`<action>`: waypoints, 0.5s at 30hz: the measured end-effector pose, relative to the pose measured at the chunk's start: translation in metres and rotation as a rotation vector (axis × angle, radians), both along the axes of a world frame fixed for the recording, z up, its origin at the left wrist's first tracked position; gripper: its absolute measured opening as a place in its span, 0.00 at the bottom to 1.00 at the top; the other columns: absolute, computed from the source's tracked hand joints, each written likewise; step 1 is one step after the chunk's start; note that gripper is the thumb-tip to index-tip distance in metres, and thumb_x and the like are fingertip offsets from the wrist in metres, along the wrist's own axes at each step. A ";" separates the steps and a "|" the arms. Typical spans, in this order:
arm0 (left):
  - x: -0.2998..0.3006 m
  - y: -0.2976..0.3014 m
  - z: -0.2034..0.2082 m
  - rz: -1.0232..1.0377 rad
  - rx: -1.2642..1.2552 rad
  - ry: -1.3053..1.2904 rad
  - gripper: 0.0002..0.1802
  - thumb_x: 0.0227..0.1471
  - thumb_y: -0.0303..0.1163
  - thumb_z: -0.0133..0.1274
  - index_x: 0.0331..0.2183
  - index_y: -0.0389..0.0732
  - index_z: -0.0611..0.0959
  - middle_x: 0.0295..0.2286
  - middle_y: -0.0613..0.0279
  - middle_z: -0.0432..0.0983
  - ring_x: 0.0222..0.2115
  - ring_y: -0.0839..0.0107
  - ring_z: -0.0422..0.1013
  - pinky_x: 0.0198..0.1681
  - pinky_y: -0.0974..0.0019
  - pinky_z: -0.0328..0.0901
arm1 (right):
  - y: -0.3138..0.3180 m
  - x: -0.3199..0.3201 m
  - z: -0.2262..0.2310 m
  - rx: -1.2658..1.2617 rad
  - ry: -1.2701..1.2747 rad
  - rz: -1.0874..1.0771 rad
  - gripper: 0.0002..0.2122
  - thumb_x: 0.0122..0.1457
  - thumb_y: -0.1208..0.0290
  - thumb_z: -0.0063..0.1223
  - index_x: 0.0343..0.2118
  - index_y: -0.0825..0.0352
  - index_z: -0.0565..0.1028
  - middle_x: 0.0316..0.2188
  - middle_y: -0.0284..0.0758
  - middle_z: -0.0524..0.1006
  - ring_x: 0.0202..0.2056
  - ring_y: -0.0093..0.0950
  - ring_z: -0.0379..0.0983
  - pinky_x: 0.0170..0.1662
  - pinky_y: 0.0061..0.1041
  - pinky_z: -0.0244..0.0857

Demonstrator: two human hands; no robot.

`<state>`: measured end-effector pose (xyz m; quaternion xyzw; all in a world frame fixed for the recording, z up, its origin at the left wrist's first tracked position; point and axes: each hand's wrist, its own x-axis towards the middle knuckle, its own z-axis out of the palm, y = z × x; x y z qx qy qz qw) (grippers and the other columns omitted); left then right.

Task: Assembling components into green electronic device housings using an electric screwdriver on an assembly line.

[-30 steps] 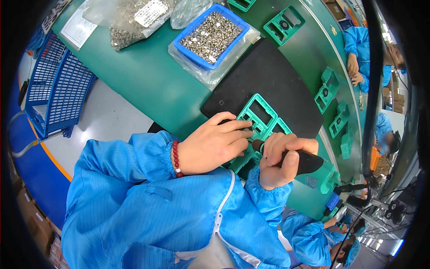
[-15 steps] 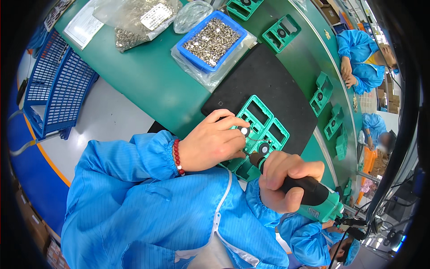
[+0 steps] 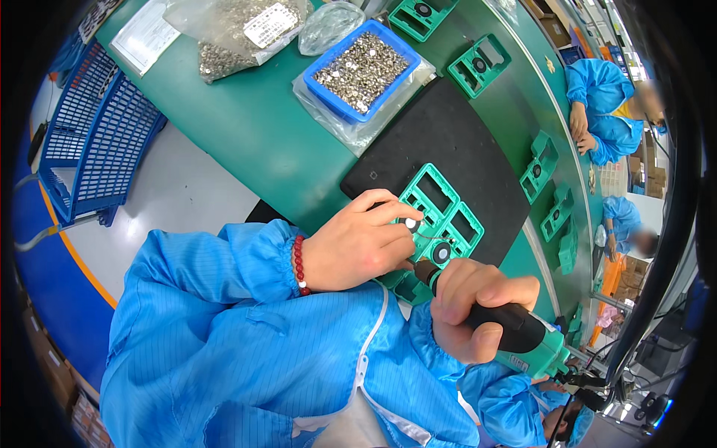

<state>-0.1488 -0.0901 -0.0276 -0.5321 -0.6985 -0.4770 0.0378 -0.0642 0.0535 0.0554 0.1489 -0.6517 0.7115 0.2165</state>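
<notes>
My right hand (image 3: 478,306) is wrapped round a green and black electric screwdriver (image 3: 544,349), which lies slanted with its dark nose pointing left at a green plastic housing (image 3: 432,187). The housing has rectangular openings, thin wires and a round black speaker with a pale centre (image 3: 441,252). My left hand (image 3: 366,243) grips the housing's left side, fingers bent, with fingertips by a second round part with a white face (image 3: 411,223). The driver's tip is close to my left thumb; its bit and any screw are hidden.
Under the housing lies a black mat (image 3: 441,134). Beyond it stands a blue tray of small metal parts (image 3: 414,60), beside a bag of similar parts (image 3: 224,56). More green housings (image 3: 478,63) lie on the right. Blue baskets (image 3: 97,149) stand left; co-workers (image 3: 605,112) sit across.
The whole view has shifted slightly, so the bench things appear a little lower and further right. Both hands keep their holds, and the screwdriver stays at the housing's near side.
</notes>
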 end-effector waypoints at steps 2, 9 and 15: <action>0.000 0.000 0.000 0.007 -0.004 0.002 0.13 0.41 0.39 0.64 0.24 0.41 0.79 0.28 0.65 0.75 0.49 0.65 0.70 0.53 0.56 0.62 | 0.000 0.000 0.000 0.011 -0.002 0.001 0.16 0.63 0.60 0.54 0.40 0.67 0.63 0.18 0.33 0.69 0.16 0.22 0.63 0.21 0.22 0.56; 0.001 -0.003 0.002 -0.008 -0.059 -0.001 0.11 0.42 0.35 0.64 0.28 0.43 0.80 0.30 0.69 0.75 0.51 0.66 0.70 0.52 0.54 0.62 | 0.017 0.005 0.005 0.041 -0.098 0.165 0.19 0.57 0.71 0.63 0.46 0.65 0.64 0.24 0.32 0.72 0.24 0.25 0.70 0.30 0.30 0.65; -0.001 -0.002 0.002 -0.013 -0.055 0.030 0.10 0.44 0.35 0.63 0.28 0.42 0.80 0.29 0.68 0.75 0.50 0.66 0.70 0.52 0.55 0.62 | 0.016 0.001 0.008 0.056 -0.106 0.185 0.19 0.57 0.72 0.63 0.46 0.65 0.64 0.24 0.32 0.73 0.23 0.26 0.70 0.29 0.30 0.65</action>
